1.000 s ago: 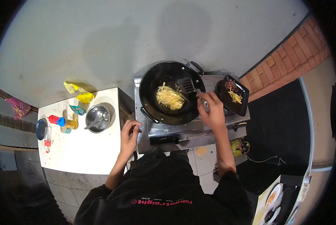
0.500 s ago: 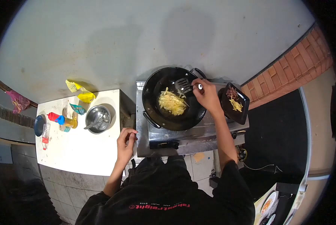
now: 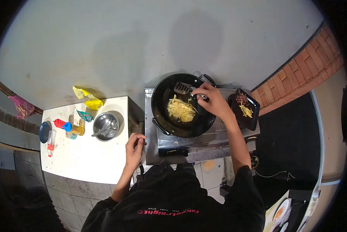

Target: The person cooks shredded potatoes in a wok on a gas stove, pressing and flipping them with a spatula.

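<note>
My right hand (image 3: 211, 99) is closed around the handle of a slotted spatula (image 3: 182, 88) above the right side of a black wok (image 3: 163, 125). The spatula's slotted head is over the wok's far side. Beside it in the wok lies a heap of pale yellow shredded food (image 3: 180, 110). My left hand (image 3: 134, 149) is by the stove's left edge, between the stove and the white table. Its fingers are loosely bent, the thumb stands apart from them, and nothing shows in it.
The wok sits on a metal stove (image 3: 196, 145). A black plate (image 3: 251, 121) with dark and yellow shreds is to its right. On the white table (image 3: 84, 164) are a steel bowl (image 3: 100, 133) with a spoon, sauce bottles (image 3: 73, 128) and a yellow packet (image 3: 92, 102). A wall rises behind.
The spatula head has shifted left and away from me in the wok, and my right hand has turned with it. The whole view has slid slightly. My left hand stays by the stove edge.
</note>
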Tool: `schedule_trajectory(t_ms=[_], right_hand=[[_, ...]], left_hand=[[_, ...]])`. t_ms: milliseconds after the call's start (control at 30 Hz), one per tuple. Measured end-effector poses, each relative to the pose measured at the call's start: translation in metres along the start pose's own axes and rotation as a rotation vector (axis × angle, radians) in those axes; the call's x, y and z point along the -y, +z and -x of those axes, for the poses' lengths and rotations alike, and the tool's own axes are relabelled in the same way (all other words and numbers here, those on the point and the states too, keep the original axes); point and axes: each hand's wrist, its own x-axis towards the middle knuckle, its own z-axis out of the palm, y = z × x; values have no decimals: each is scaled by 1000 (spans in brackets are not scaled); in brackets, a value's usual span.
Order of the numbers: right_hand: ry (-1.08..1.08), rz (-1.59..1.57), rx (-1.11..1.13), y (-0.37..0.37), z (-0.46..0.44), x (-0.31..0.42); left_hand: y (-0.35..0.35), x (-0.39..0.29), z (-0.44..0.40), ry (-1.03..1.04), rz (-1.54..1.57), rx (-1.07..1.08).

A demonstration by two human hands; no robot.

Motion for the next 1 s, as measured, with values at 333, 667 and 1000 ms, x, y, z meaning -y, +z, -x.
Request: schedule_trajectory(t_ms=[333,667,1000], right_hand=[[-53,-47,105,15,-5,-4],[-85,-28,275,21,2,1],[67,27,139,-26,18,6]], left_hand=[[-4,-1,-1,-1,-22,11],[-3,7,-9,4,-3,2],[5,0,-17,12,3,19]])
